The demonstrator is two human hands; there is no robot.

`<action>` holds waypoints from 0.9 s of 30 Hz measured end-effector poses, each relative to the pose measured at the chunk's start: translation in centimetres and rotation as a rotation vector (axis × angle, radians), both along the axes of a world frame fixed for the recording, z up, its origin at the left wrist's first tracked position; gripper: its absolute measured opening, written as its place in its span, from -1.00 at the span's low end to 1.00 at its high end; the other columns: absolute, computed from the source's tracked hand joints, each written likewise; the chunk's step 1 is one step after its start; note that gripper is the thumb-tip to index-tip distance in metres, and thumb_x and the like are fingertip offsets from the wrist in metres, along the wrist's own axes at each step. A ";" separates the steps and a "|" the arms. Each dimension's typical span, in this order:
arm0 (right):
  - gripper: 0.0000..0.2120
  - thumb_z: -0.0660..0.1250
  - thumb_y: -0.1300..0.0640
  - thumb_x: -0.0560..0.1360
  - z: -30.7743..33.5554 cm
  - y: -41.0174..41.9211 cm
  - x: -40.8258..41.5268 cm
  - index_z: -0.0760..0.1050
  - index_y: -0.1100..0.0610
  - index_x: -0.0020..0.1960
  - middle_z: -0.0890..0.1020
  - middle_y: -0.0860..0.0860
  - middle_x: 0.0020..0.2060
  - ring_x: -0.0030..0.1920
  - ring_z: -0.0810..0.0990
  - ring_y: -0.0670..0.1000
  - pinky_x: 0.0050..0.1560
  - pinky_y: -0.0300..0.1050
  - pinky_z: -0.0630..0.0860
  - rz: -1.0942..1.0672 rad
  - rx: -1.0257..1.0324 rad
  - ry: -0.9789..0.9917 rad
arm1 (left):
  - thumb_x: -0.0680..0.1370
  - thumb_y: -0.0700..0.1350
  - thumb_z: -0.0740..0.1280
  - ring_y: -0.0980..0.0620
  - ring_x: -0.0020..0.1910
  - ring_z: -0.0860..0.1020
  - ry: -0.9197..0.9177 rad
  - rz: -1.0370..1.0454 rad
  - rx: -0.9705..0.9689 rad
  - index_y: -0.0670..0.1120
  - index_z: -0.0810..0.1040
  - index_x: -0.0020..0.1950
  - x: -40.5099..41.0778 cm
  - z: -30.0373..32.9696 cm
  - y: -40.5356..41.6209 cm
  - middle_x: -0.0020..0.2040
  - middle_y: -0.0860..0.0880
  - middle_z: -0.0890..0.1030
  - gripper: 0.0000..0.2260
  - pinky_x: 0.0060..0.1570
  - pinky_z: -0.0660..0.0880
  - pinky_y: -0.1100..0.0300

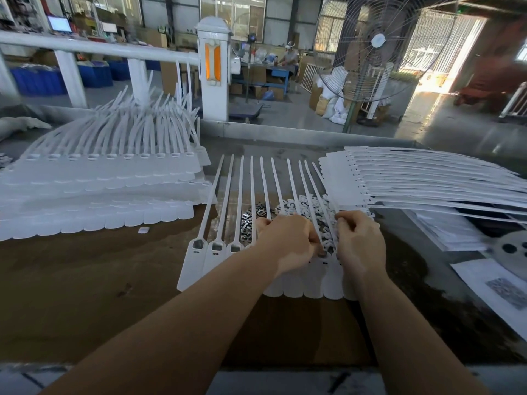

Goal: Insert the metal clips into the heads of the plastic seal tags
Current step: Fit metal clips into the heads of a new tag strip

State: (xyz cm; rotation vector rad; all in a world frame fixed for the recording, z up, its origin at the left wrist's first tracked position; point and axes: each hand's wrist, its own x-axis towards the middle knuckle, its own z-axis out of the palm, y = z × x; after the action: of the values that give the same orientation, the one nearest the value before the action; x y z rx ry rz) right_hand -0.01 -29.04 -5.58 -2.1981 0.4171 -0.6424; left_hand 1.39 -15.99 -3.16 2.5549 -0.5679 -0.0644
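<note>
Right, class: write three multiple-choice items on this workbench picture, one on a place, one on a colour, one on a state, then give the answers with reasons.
1. Where does the pile of metal clips lie?
A. under the strips of the row of tags
B. on the left stack of tags
C. on the printed paper

2. What colour are the tags?
A. blue
B. white
C. black

3. What are the left hand and right hand doing?
A. resting flat
B. hanging idle
C. fingers curled at the tag heads

Answers: A, clips show between the strips; B, every tag is white; C, both hands curl over the row.
</note>
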 end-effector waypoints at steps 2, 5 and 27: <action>-0.79 0.17 0.16 0.58 0.1 0.0 0.0 0.52 0.13 0.14 0.56 0.07 0.09 0.12 0.47 0.06 0.08 -0.09 0.37 0.001 -0.002 0.008 | 0.54 0.05 0.30 -0.02 0.00 0.50 0.030 0.005 0.005 -0.05 0.63 -0.02 0.2 0.0 -0.2 -0.05 -0.03 0.65 -0.79 -0.06 0.04 0.08; -0.80 0.19 0.16 0.58 0.1 0.0 0.0 0.52 0.12 0.14 0.56 0.06 0.10 0.14 0.47 0.05 0.11 -0.08 0.38 0.000 -0.012 0.022 | 0.53 0.04 0.31 -0.01 -0.01 0.51 0.068 0.002 0.018 -0.03 0.62 0.00 0.4 0.1 -0.5 -0.06 -0.01 0.65 -0.82 -0.03 0.06 0.06; -0.83 0.23 0.24 0.53 0.7 0.2 -0.3 0.56 0.14 0.05 0.60 0.08 0.01 0.03 0.56 0.09 0.08 0.15 0.51 -0.024 0.145 -0.061 | 0.45 -0.03 0.43 -0.01 0.01 0.54 0.153 0.041 -0.110 -0.04 0.65 -0.10 0.0 0.5 -0.5 -0.08 0.02 0.67 -0.89 0.14 0.18 0.03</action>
State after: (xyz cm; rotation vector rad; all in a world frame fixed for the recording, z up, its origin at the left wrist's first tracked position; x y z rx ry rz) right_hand -0.36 -28.80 -4.93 -2.0336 0.4447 -0.6690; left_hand 1.37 -16.49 -2.70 2.4285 -0.4474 -0.2063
